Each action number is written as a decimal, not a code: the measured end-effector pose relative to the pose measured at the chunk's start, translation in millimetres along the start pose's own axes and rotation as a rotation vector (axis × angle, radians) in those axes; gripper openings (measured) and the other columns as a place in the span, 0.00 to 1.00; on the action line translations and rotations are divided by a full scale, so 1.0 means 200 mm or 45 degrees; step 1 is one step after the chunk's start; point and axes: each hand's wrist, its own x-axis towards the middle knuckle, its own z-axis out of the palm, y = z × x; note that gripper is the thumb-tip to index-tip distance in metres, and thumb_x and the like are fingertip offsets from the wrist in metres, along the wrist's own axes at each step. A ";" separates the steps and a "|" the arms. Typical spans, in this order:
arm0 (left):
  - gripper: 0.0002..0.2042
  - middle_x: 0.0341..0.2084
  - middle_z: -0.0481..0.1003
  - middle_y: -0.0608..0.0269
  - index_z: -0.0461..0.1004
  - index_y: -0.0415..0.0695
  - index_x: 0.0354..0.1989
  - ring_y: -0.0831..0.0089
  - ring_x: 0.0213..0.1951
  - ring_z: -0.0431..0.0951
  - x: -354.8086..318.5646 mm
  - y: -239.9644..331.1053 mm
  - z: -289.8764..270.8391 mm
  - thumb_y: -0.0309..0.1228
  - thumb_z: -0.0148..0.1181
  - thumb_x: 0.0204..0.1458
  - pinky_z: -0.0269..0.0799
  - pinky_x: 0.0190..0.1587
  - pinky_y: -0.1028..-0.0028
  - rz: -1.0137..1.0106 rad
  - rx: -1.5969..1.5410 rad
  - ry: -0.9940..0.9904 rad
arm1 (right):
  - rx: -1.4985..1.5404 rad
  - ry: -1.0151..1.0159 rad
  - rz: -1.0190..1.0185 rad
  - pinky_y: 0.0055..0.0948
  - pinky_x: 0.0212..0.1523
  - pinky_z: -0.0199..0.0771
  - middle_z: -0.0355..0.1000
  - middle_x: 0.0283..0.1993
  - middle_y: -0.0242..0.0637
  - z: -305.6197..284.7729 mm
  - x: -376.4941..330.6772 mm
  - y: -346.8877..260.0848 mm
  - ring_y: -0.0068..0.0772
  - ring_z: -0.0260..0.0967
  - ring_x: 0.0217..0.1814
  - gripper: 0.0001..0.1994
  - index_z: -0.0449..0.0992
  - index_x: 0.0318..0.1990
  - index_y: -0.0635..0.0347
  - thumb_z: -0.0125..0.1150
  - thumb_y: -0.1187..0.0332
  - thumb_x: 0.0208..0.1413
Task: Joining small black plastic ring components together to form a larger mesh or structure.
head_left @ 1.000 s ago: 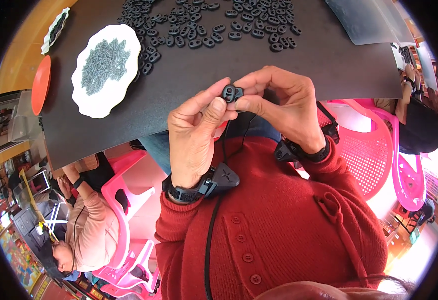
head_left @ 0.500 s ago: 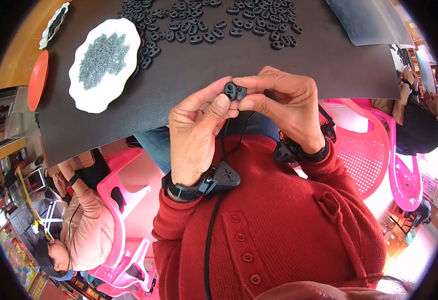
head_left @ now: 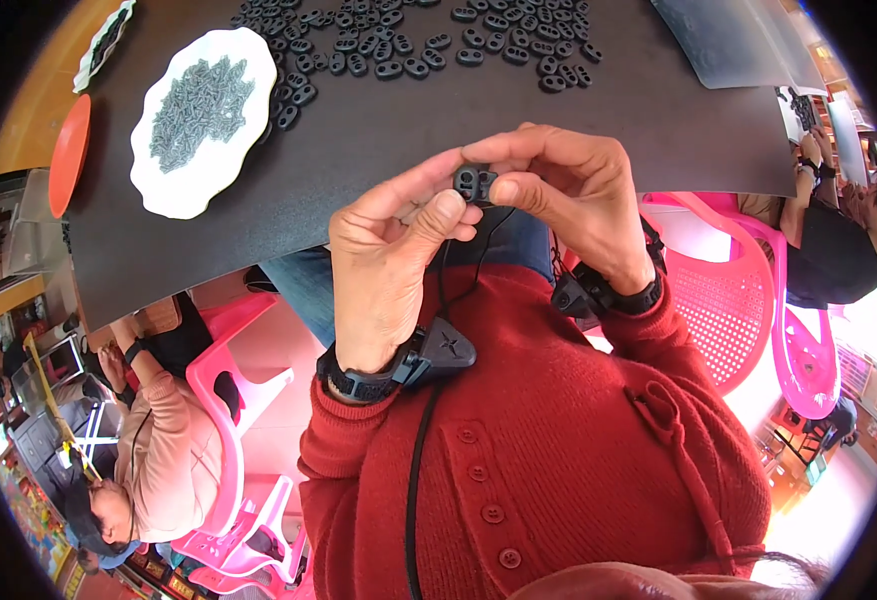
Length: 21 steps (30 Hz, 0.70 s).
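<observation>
Black piece (head_left: 467, 184), hands (head_left: 383, 265) (head_left: 590, 215) nearly closed, pinching it

Table (head_left: 408, 120): plate (head_left: 190, 192) left | springs (head_left: 201, 115) on plate | cord locks (head_left: 387, 71) right of plate

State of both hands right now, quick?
Left hand: closed, pinching a small black two-holed piece.
Right hand: closed, pinching a black part beside it, partly hidden by the thumb.

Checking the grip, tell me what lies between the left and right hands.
In the head view, at least one small black holed piece, held between left hand and right hand.
</observation>
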 end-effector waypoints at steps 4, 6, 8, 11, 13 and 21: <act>0.15 0.44 0.88 0.53 0.82 0.32 0.59 0.72 0.41 0.89 0.01 -0.01 -0.02 0.23 0.72 0.66 0.88 0.45 0.74 -0.052 -0.076 -0.013 | 0.015 -0.049 0.045 0.28 0.55 0.82 0.84 0.46 0.38 -0.03 0.00 0.00 0.27 0.81 0.49 0.14 0.86 0.58 0.72 0.73 0.78 0.66; 0.14 0.43 0.88 0.53 0.82 0.32 0.58 0.72 0.40 0.89 0.00 -0.01 -0.02 0.23 0.72 0.66 0.88 0.45 0.75 -0.054 -0.109 -0.015 | -0.081 -0.051 0.010 0.27 0.54 0.81 0.84 0.45 0.38 -0.04 0.00 0.00 0.25 0.80 0.48 0.15 0.87 0.58 0.71 0.74 0.77 0.66; 0.13 0.43 0.88 0.54 0.83 0.33 0.57 0.73 0.40 0.89 0.00 -0.01 -0.02 0.23 0.72 0.66 0.88 0.44 0.75 -0.041 -0.101 -0.011 | -0.145 -0.034 0.033 0.27 0.54 0.80 0.83 0.45 0.37 -0.03 0.00 -0.03 0.24 0.79 0.48 0.15 0.87 0.58 0.71 0.75 0.77 0.65; 0.13 0.43 0.88 0.54 0.84 0.33 0.56 0.73 0.39 0.89 0.00 -0.02 -0.01 0.23 0.72 0.66 0.88 0.44 0.75 -0.045 -0.081 0.023 | -0.198 -0.025 0.051 0.26 0.53 0.79 0.82 0.44 0.36 -0.03 0.00 -0.04 0.23 0.78 0.47 0.16 0.87 0.58 0.71 0.75 0.76 0.65; 0.13 0.43 0.88 0.54 0.84 0.33 0.56 0.73 0.40 0.89 -0.01 -0.02 -0.02 0.23 0.72 0.66 0.88 0.44 0.75 -0.045 -0.082 0.027 | -0.187 -0.033 0.047 0.26 0.53 0.79 0.82 0.43 0.35 -0.02 0.00 -0.04 0.22 0.78 0.47 0.16 0.87 0.59 0.71 0.75 0.76 0.65; 0.15 0.45 0.88 0.53 0.84 0.32 0.58 0.73 0.40 0.89 -0.03 -0.03 -0.02 0.24 0.73 0.66 0.89 0.46 0.75 -0.027 -0.121 0.049 | -0.254 0.035 -0.139 0.24 0.49 0.76 0.81 0.42 0.35 0.05 -0.02 0.01 0.22 0.75 0.45 0.16 0.87 0.60 0.69 0.74 0.75 0.67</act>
